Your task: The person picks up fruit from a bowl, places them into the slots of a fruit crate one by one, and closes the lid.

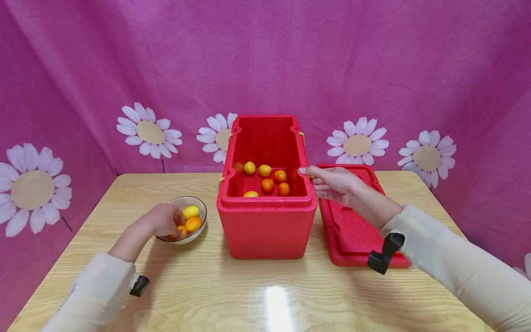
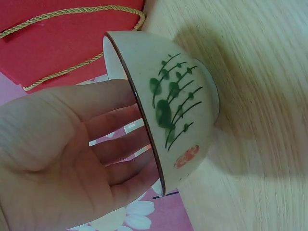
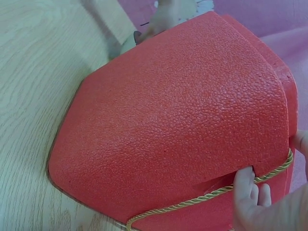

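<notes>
My left hand reaches over the rim of a small bowl, which has a brown rim and painted green leaves. Its fingers dip in at a small, smooth orange fruit; I cannot tell whether they grip it. Beside them in the bowl lie a yellow fruit and another orange one. At the right wall of a deep, uncovered red box, my right hand holds the rim, thumb on top and fingers outside by the gold cord. Several yellow and orange fruits lie on the box floor.
A red lid lies on the wooden table, right of the box and partly beneath my right forearm. Behind the table hangs a magenta cloth printed with white daisies.
</notes>
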Motion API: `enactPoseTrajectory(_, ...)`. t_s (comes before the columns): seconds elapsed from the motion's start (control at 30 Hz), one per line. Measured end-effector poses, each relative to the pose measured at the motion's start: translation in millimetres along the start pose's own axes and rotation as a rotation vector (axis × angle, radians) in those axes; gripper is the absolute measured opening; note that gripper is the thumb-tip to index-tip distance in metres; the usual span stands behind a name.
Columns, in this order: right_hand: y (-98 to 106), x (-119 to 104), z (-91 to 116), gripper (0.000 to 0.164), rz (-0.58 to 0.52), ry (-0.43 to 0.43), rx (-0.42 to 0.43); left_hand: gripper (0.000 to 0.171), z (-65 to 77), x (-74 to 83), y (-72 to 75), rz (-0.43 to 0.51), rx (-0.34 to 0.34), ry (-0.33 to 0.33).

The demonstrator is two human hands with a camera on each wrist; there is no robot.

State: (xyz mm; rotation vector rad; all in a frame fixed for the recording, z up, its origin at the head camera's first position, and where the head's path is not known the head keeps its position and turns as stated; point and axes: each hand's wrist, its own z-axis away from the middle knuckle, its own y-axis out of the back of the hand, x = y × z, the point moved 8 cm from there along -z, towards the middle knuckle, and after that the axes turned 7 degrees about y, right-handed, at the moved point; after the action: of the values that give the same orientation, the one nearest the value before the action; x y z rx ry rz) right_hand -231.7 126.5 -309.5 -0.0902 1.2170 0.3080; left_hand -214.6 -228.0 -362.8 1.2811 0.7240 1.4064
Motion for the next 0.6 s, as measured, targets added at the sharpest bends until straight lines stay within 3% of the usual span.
enactPoseTrajectory(0.2,1,1,0,0.061,-0.014,0.003,0.009,0.025,-8.7,-9.3,-7.2,-0.009,-0.025,-0.012)
enactPoseTrajectory(0.33,1,1,0,0.056,-0.019,0.010,0.016,0.027,-17.3,-20.2,-15.0,0.017,-0.026,-0.061)
enactPoseTrajectory(0.6,2,0,0,0.069,-0.006,0.016,0.025,0.027,3.9,-2.7,1.0,0.031,-0.031,-0.024)
